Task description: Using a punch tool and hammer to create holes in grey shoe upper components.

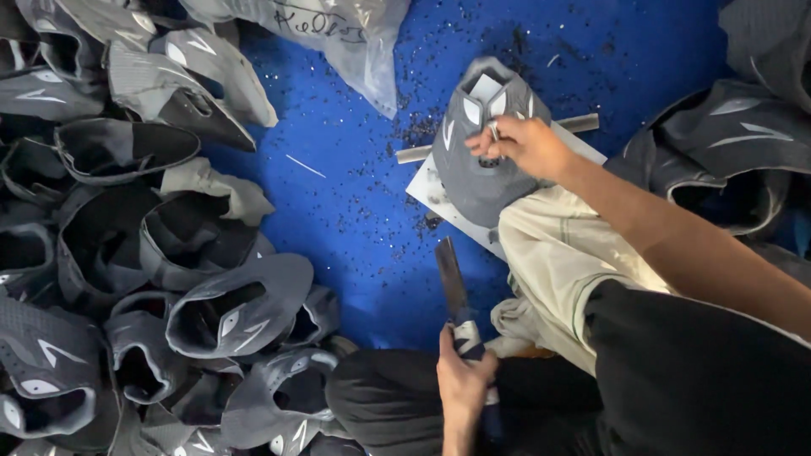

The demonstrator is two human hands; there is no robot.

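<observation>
Grey knit shoe upper [483,156] pinched by right hand [522,143] fingers | left hand [460,380] grips flat metal blade [450,279]

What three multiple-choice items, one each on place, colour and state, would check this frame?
1. Where does the pile of grey shoe uppers lie?
A. Along the left of the view
B. On the white board
C. On the person's lap

2. What colour is the floor covering?
A. Green
B. Blue
C. Red

3. What is the left hand doing?
A. Resting open
B. Pinching a shoe upper
C. Gripping the wrapped handle of a flat metal tool

Answers: 1 A, the uppers are heaped at the left edge. 2 B, bare blue shows mid-frame. 3 C, the fingers close round the handle, while the right hand holds the grey upper on the white board.
</observation>
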